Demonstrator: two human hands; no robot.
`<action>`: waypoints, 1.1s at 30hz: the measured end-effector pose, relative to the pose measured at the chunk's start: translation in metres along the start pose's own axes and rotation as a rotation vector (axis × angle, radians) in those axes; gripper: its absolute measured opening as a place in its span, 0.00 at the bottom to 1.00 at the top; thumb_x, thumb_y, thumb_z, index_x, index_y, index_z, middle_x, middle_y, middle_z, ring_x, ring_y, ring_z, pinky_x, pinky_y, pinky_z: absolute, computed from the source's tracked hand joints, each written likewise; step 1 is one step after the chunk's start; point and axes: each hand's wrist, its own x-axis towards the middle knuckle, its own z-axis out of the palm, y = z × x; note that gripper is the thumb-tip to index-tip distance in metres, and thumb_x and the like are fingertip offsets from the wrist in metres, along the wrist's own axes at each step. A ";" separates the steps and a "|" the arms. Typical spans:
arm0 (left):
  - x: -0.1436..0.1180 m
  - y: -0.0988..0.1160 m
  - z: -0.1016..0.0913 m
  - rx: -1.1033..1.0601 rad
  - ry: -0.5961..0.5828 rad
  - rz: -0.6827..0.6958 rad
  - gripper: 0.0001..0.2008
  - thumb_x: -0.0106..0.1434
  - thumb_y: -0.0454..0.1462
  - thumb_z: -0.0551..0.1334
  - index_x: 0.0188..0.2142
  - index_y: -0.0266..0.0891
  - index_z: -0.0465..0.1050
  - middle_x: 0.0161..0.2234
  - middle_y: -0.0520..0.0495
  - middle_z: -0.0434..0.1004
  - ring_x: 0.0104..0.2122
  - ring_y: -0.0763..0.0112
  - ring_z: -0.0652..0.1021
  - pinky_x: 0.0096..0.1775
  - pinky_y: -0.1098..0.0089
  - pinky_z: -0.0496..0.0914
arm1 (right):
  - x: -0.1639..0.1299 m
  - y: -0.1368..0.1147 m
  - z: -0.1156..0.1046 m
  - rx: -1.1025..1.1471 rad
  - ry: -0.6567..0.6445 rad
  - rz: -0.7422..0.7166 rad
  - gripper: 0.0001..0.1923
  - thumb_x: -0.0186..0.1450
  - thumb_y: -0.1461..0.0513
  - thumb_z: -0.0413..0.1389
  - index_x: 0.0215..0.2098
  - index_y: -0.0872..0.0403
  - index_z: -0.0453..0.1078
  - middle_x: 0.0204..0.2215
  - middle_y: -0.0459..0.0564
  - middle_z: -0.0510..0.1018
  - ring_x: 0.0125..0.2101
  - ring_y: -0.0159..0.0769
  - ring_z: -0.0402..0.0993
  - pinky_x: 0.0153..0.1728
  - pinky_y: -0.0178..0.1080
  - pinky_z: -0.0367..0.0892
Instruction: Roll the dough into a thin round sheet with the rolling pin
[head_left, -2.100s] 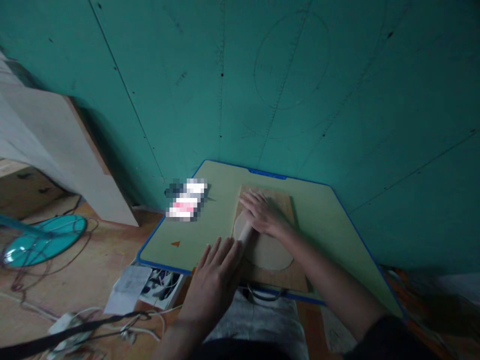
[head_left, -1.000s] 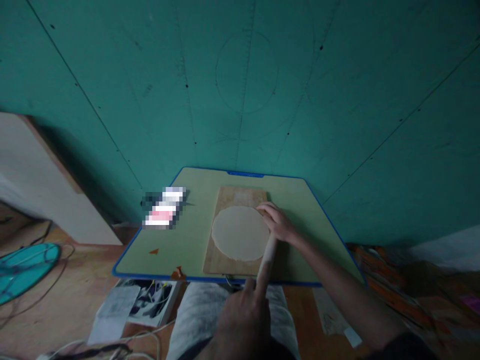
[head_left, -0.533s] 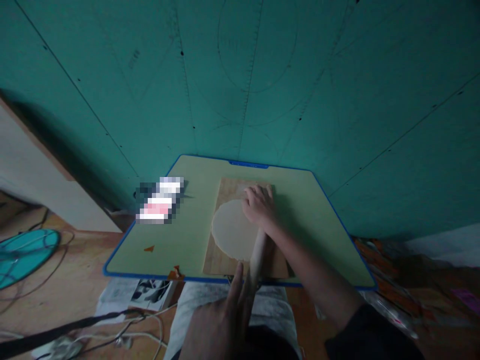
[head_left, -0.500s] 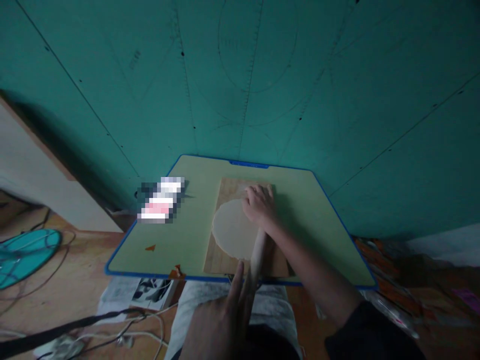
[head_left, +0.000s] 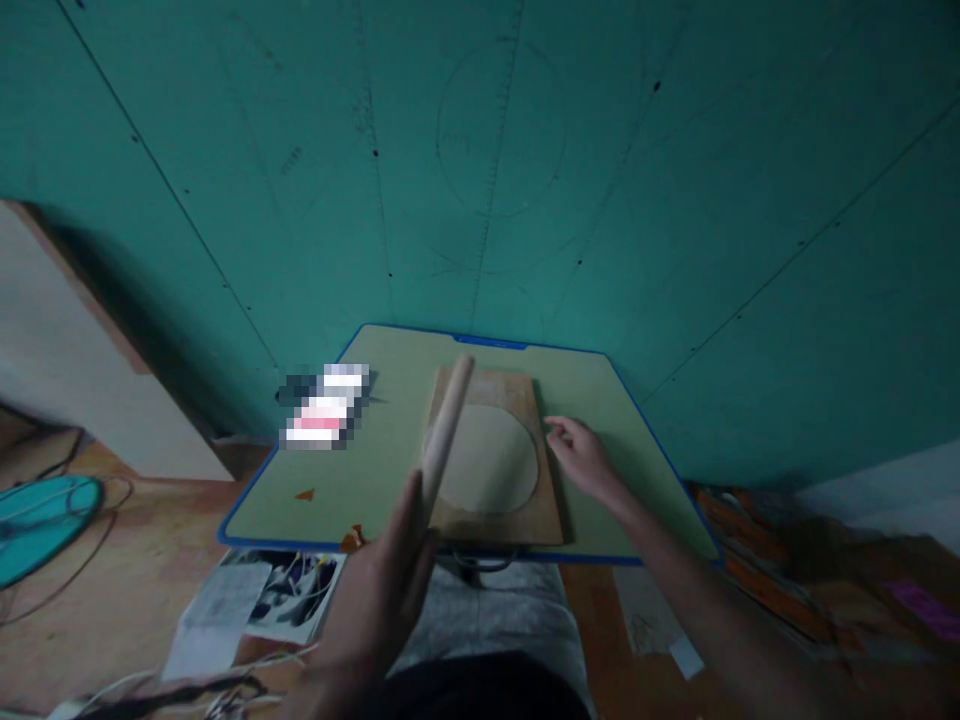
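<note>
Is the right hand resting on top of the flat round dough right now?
No, the right hand is beside the wooden board, off the dough.

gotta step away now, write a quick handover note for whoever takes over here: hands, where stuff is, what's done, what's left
Left hand: grip shut on the near end of the rolling pin, which is lifted and points away over the left edge of the board.
Right hand: open, holding nothing, at the right edge of the board.
Dough: flat round sheet lying on the wooden board, which sits on the blue-rimmed table.
Done: the dough is rolled out thin and fairly round.
Left: probably only touch-up rolling, if any, then putting the pin down; thickness is hard to judge in this dim view.
</note>
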 end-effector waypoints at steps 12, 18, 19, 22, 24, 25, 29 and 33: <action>0.043 -0.021 -0.008 -0.416 0.211 -0.253 0.33 0.68 0.48 0.57 0.66 0.33 0.56 0.29 0.51 0.77 0.33 0.64 0.80 0.40 0.63 0.73 | -0.015 -0.034 -0.016 0.589 -0.290 0.380 0.12 0.59 0.62 0.57 0.42 0.49 0.70 0.35 0.47 0.79 0.32 0.35 0.76 0.35 0.37 0.71; 0.042 -0.025 -0.010 -0.441 0.176 -0.259 0.34 0.67 0.49 0.58 0.66 0.34 0.55 0.35 0.49 0.78 0.33 0.66 0.80 0.40 0.64 0.74 | -0.007 -0.036 -0.022 0.769 -0.334 0.607 0.07 0.61 0.64 0.55 0.38 0.50 0.70 0.34 0.50 0.81 0.30 0.35 0.77 0.33 0.38 0.71; 0.041 -0.026 -0.010 -0.442 0.167 -0.259 0.33 0.67 0.48 0.58 0.66 0.35 0.55 0.35 0.49 0.78 0.33 0.66 0.80 0.39 0.65 0.74 | -0.005 -0.037 -0.023 0.795 -0.339 0.648 0.06 0.62 0.63 0.55 0.37 0.51 0.70 0.33 0.50 0.81 0.29 0.35 0.76 0.31 0.37 0.71; 0.039 -0.028 -0.008 -0.443 0.154 -0.255 0.34 0.67 0.48 0.58 0.67 0.34 0.55 0.32 0.51 0.77 0.33 0.66 0.80 0.39 0.65 0.74 | -0.002 -0.040 -0.024 0.805 -0.397 0.690 0.03 0.64 0.62 0.54 0.35 0.51 0.71 0.31 0.49 0.80 0.25 0.32 0.73 0.26 0.34 0.68; 0.039 -0.030 -0.007 -0.452 0.157 -0.260 0.35 0.67 0.48 0.59 0.67 0.34 0.54 0.31 0.51 0.77 0.32 0.66 0.80 0.38 0.65 0.74 | -0.001 -0.042 -0.022 0.712 -0.450 0.645 0.03 0.64 0.62 0.55 0.33 0.52 0.70 0.29 0.47 0.78 0.22 0.29 0.70 0.22 0.31 0.65; 0.039 -0.031 -0.006 -0.459 0.158 -0.266 0.35 0.66 0.49 0.59 0.67 0.34 0.54 0.31 0.51 0.76 0.32 0.66 0.80 0.38 0.65 0.74 | -0.001 -0.043 -0.019 0.660 -0.465 0.616 0.03 0.64 0.61 0.55 0.32 0.52 0.70 0.28 0.46 0.77 0.21 0.28 0.68 0.21 0.30 0.63; 0.039 -0.034 -0.005 -0.468 0.149 -0.273 0.36 0.66 0.50 0.59 0.67 0.35 0.54 0.31 0.50 0.77 0.32 0.65 0.80 0.37 0.65 0.74 | 0.000 -0.046 -0.006 0.363 -0.412 0.431 0.06 0.63 0.62 0.59 0.28 0.53 0.69 0.20 0.40 0.72 0.16 0.24 0.62 0.15 0.27 0.54; 0.039 -0.032 -0.006 -0.458 0.164 -0.278 0.37 0.65 0.51 0.60 0.67 0.35 0.55 0.31 0.50 0.76 0.32 0.65 0.79 0.36 0.66 0.73 | 0.003 -0.044 0.002 0.227 -0.388 0.342 0.12 0.63 0.64 0.60 0.22 0.54 0.67 0.14 0.38 0.68 0.13 0.23 0.61 0.14 0.27 0.53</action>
